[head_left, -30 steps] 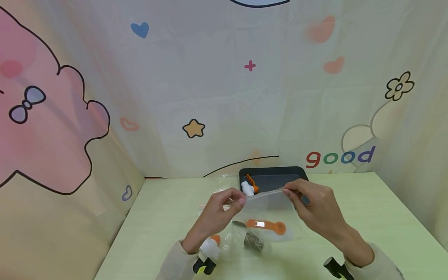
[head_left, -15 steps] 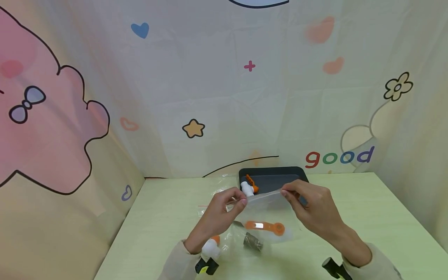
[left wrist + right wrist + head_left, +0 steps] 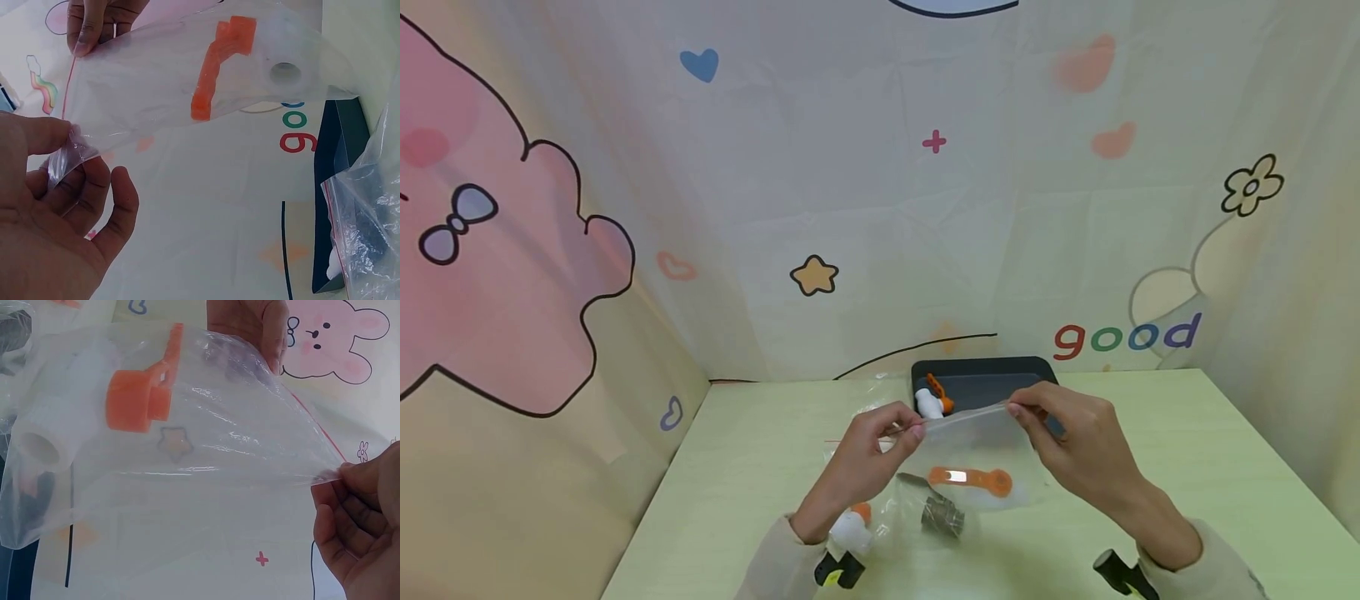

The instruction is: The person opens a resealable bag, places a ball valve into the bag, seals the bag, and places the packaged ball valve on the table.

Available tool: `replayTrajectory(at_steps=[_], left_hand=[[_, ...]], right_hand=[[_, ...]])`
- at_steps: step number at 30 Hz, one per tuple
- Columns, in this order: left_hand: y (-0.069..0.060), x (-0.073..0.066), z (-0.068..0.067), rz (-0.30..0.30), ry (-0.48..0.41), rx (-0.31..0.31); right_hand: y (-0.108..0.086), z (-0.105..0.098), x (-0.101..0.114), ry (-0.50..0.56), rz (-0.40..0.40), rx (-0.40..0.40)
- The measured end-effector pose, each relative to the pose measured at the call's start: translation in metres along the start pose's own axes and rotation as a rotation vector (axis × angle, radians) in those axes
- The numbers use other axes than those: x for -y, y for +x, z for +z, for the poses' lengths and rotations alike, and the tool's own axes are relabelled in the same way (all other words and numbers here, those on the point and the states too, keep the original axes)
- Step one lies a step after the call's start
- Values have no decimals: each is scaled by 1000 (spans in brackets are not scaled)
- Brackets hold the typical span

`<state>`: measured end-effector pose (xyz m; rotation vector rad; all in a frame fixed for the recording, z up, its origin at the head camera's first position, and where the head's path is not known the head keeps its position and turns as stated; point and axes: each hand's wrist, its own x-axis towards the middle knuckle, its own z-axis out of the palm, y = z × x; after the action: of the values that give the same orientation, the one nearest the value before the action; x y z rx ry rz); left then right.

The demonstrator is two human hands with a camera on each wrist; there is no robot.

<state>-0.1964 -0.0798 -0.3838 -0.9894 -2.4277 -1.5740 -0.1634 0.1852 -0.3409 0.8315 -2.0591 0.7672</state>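
Observation:
A clear zip bag (image 3: 977, 433) hangs between the two hands, its red-lined top edge stretched across. My left hand (image 3: 865, 450) pinches one top corner, and my right hand (image 3: 1078, 442) pinches the other between thumb and finger. Inside the bag lies a white pipe fitting (image 3: 59, 419) with an orange handle (image 3: 972, 480); the left wrist view shows the same orange handle (image 3: 215, 69) beside the round white opening (image 3: 285, 73). Whether the zip line is closed, I cannot tell.
A dark tray (image 3: 992, 371) stands at the back with a white and orange fitting (image 3: 931, 402) in it. Nearer, a bagged grey-brown cylinder (image 3: 942, 517) and another white and orange piece (image 3: 850, 530) lie on the table (image 3: 730, 467). Another clear bag (image 3: 369, 225) lies beside the tray.
The hands and the bag have shifted only slightly; both corners stay pinched. The orange handle sits a little higher than half a second ago.

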Motion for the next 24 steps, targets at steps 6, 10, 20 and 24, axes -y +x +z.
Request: replayTrajectory(at_steps=[6, 10, 20, 24], left_hand=[[0, -1, 1, 25, -1, -18], [0, -3, 2, 17, -20, -11], [0, -2, 4, 51, -6, -20], [-2, 2, 1, 14, 3, -27]], right_hand=[[0, 1, 0, -1, 0, -7], [-1, 2, 1, 5, -2, -8], [0, 1, 2, -11, 2, -6], [1, 1, 2, -10, 0, -17]])
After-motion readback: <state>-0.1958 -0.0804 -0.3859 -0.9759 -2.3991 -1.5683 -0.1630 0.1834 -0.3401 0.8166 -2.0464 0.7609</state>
